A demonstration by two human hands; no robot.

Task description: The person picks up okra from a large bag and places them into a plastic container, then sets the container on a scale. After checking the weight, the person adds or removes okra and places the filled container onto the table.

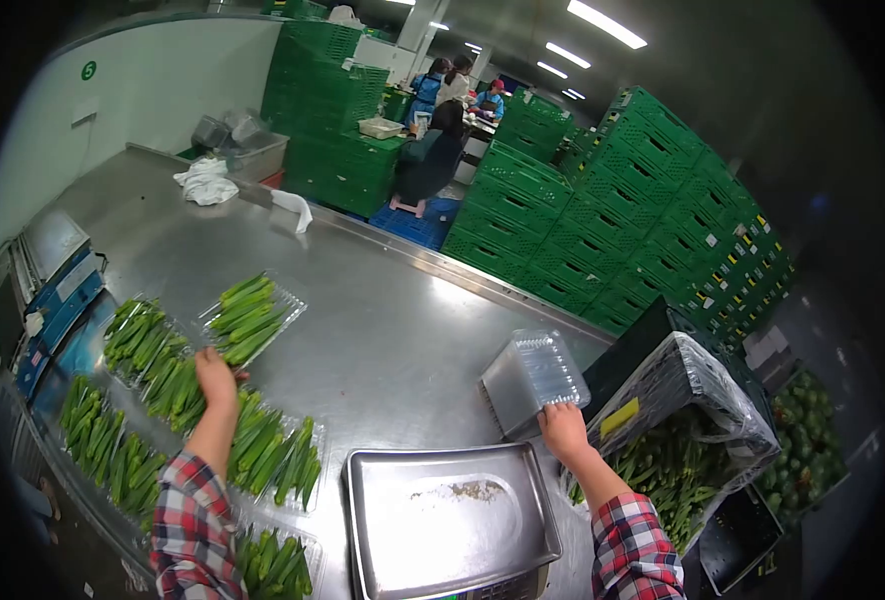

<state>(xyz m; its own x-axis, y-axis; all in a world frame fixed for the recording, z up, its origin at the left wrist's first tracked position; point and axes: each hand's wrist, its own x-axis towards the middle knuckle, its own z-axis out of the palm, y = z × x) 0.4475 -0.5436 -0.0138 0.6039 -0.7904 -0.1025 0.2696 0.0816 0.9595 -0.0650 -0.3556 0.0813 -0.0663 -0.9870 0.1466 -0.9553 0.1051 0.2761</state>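
Note:
My left hand (218, 378) is closed at the near corner of a clear plastic tray of okra (251, 318), its fingers partly hidden. Several more filled okra trays (168, 390) lie side by side around and below that hand. On the right, my right hand (565, 432) has its fingers curled over the near rim of a stack of clear plastic trays (535, 380). Between my forearms sits a steel weighing pan (453, 525) with a few bits of debris on it, and part of a scale shows beneath its front edge.
A plastic-lined crate (691, 390) of loose okra stands to the right, beside dark green produce (808, 440). Stacked green crates (603, 215) line the far side of the steel table (383, 330). White cloths (206, 182) lie at its far edge. Several people work behind.

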